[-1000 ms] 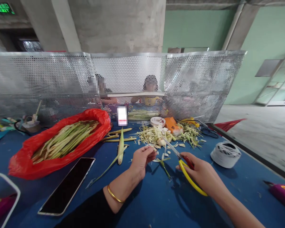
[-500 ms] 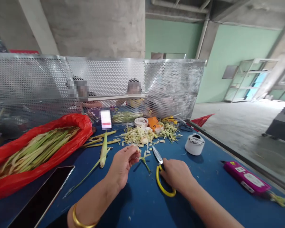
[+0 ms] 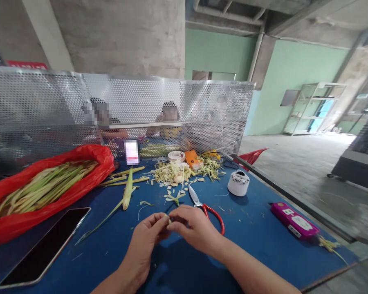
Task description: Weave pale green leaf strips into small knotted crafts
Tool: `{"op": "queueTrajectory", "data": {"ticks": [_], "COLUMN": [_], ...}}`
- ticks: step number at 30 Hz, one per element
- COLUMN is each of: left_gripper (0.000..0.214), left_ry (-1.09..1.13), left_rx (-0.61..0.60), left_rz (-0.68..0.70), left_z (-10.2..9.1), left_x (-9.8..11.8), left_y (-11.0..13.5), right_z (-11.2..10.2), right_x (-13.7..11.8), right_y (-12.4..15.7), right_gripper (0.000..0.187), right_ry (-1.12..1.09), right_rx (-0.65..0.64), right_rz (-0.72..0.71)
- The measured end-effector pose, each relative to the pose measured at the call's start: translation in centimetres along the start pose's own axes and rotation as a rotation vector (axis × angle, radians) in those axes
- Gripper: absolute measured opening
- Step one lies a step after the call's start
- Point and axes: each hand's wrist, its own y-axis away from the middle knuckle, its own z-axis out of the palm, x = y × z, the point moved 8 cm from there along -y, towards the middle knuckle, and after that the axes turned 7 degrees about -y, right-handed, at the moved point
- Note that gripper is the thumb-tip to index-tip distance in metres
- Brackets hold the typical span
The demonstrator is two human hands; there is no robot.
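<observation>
My left hand (image 3: 149,237) and my right hand (image 3: 194,228) meet low over the blue table (image 3: 254,249), fingertips pinched together. Between them shows a small pale piece of plant leaf (image 3: 169,221), mostly hidden by the fingers. Just beyond my right hand lies a pair of scissors (image 3: 195,197) with a red handle, partly covered by the hand, blades pointing away. A small knotted leaf piece (image 3: 175,197) rests left of the blades. Farther left is a pale green leaf stalk (image 3: 128,191). Behind these spreads a heap of cut leaf bits (image 3: 171,172).
A red bag (image 3: 61,200) of long leaves and a dark phone (image 3: 46,249) are at left. A white thread roll (image 3: 238,183) and a purple box (image 3: 294,220) stand at right. A perforated metal screen (image 3: 141,98) closes the back, with people behind it.
My right hand has let go of the scissors and moved left to my left hand, which has drawn nearer. The scissors' visible handle looks red now, yellow before. The view has shifted slightly.
</observation>
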Motion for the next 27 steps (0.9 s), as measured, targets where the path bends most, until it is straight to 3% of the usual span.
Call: {"op": "queueTrajectory", "data": {"ticks": [2,5,8,12,16,18,21,24,27], "left_gripper": [0.027,0.028,0.023,0.013,0.005,0.005,0.004,0.003,0.026], "left_ry": [0.009,0.002,-0.042,-0.163,-0.266,-0.288,-0.316,-0.343,-0.385], "left_rx": [-0.004,0.005,-0.057,-0.180,-0.272,-0.301,-0.365,-0.451,-0.501], "left_rz": [-0.020,-0.039,-0.006,0.114,0.256,0.240,0.185,0.118,0.064], "left_z": [0.0,0.1,1.8,6.5,11.9,14.3,18.0,22.1,25.4], "left_x": [-0.3,-0.5,0.0,1.5,2.7,2.5,1.7,0.3,-0.9], "left_y": [-0.2,-0.6,-1.3,-3.2,-6.1,-7.6,-9.2,-10.2,-11.1], "right_z": [-1.3,-3.8,-4.2,-3.3,-4.8,-6.2,-8.4,-10.0,-10.9], "right_x": [0.7,3.8,5.7,6.8,6.7,6.5,7.2,8.3,10.3], "right_y": [0.3,1.7,3.0,3.0,4.0,6.0,10.4,14.8,18.8], "right_gripper": [0.017,0.021,0.022,0.032,0.052,0.059,0.046,0.045,0.049], "right_ry": [0.146,0.609,0.719,0.759,0.771,0.788,0.812,0.762,0.647], "right_rx": [-0.019,-0.048,-0.066,-0.076,-0.060,-0.045,0.013,0.136,0.250], "right_rz": [0.050,0.324,0.419,0.456,0.481,0.492,0.559,0.521,0.507]}}
